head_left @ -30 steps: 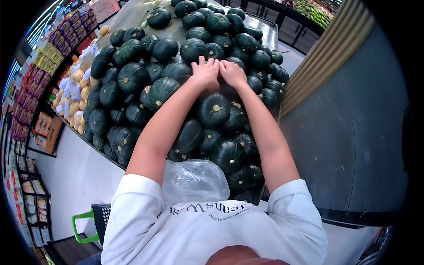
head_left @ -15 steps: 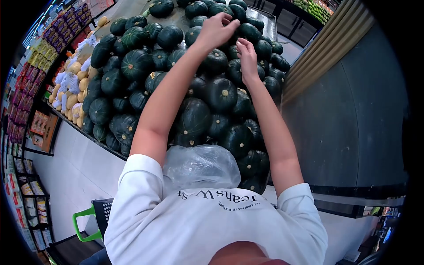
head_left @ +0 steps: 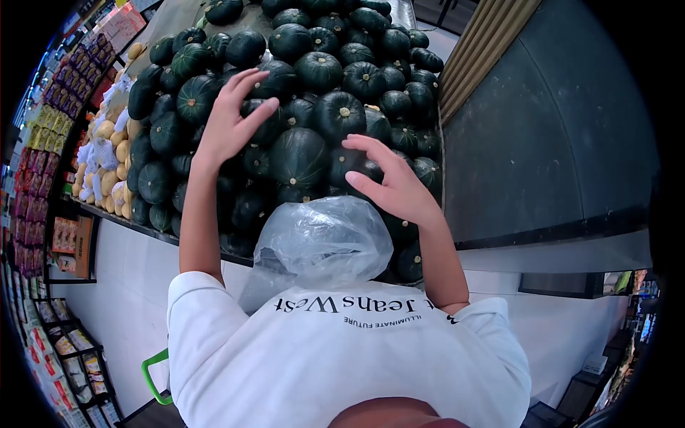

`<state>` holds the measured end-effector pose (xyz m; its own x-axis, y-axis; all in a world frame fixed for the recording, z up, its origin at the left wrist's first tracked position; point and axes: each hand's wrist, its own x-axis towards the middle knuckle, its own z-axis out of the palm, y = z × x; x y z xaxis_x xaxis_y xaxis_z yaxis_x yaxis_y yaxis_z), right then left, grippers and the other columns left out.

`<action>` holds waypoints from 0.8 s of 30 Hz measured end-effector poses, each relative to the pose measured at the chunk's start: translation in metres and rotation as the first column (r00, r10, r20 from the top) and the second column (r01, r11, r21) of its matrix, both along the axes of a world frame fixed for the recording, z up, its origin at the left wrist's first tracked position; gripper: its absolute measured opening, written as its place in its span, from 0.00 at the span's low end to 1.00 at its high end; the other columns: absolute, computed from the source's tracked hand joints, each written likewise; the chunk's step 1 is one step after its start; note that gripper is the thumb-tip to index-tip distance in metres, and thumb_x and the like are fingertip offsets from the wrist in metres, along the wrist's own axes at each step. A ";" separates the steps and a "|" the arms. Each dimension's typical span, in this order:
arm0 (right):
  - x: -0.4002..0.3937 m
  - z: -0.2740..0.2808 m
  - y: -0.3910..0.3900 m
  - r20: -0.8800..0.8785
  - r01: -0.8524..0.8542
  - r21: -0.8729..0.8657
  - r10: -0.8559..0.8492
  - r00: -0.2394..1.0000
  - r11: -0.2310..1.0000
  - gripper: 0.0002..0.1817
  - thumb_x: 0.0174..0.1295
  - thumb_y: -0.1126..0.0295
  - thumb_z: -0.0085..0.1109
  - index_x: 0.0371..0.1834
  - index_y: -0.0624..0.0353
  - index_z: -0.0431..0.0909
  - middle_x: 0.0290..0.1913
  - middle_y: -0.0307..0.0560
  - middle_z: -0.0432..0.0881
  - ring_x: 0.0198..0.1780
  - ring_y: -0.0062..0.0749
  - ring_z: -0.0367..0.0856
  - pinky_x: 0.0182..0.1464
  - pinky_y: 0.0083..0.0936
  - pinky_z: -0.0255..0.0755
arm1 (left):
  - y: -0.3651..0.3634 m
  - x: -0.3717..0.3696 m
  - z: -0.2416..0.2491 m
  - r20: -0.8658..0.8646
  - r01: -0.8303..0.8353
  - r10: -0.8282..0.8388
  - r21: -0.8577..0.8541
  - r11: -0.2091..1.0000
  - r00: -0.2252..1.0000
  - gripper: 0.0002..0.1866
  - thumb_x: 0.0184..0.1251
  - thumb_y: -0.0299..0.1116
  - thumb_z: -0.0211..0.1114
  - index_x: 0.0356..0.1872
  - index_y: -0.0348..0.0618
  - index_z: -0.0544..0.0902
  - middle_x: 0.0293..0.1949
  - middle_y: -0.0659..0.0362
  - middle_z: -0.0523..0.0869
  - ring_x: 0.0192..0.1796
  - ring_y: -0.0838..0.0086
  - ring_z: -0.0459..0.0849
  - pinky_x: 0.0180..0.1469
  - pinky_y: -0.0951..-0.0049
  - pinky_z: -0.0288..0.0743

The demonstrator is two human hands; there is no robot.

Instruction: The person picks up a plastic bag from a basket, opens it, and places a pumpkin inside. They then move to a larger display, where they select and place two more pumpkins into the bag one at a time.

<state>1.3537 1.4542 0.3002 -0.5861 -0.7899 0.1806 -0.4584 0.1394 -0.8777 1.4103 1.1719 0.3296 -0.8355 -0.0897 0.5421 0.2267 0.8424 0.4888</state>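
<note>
A large heap of dark green kabocha pumpkins (head_left: 300, 158) fills the display in front of me. My left hand (head_left: 234, 120) is raised over the left side of the heap, fingers apart and nothing in them. Lower on the right, my right hand (head_left: 389, 182) hovers above the pumpkins, its thumb spread away from the fingers, also holding nothing. Between my forearms a clear plastic bag (head_left: 325, 239) bulges up at the front of the heap, against my shirt. Its lower part is hidden.
Pale tan squashes (head_left: 107, 182), some in white foam nets, lie left of the pumpkins. A dark grey panel (head_left: 521, 143) stands to the right beside a tan ribbed column (head_left: 485, 50). Packaged goods fill shelves (head_left: 43, 164) at far left. A green handle (head_left: 153, 378) shows lower left.
Both hands have drawn back from the far pumpkins toward me and moved apart, the left one going left. The view has shifted, and the plastic bag appears higher and fuller.
</note>
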 end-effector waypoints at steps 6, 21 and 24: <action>0.024 -0.010 0.007 -0.075 0.054 -0.030 -0.056 0.996 0.998 0.24 0.58 0.65 0.59 0.59 0.53 0.70 0.65 0.50 0.67 0.49 0.33 0.77 0.32 0.20 0.72 | -0.008 0.061 -0.047 -0.157 -0.232 0.295 0.328 0.916 0.942 0.23 0.65 0.40 0.52 0.60 0.42 0.71 0.62 0.51 0.69 0.65 0.60 0.66 0.66 0.64 0.56; -0.002 -0.001 -0.160 -0.374 0.025 0.099 0.013 0.927 0.995 0.33 0.66 0.48 0.43 0.69 0.58 0.58 0.70 0.57 0.56 0.72 0.47 0.53 0.70 0.32 0.50 | 0.034 0.082 -0.086 -0.204 0.062 0.283 0.895 0.441 0.937 0.34 0.72 0.57 0.30 0.71 0.44 0.52 0.72 0.53 0.53 0.74 0.62 0.48 0.73 0.65 0.38; 0.015 -0.014 -0.165 -0.662 -0.158 -0.005 0.115 0.741 0.987 0.27 0.63 0.55 0.49 0.59 0.65 0.68 0.64 0.58 0.65 0.69 0.49 0.58 0.68 0.38 0.54 | 0.035 0.077 -0.098 -0.188 0.103 0.226 0.934 0.342 0.956 0.35 0.72 0.59 0.31 0.71 0.45 0.53 0.72 0.54 0.53 0.74 0.64 0.49 0.73 0.68 0.40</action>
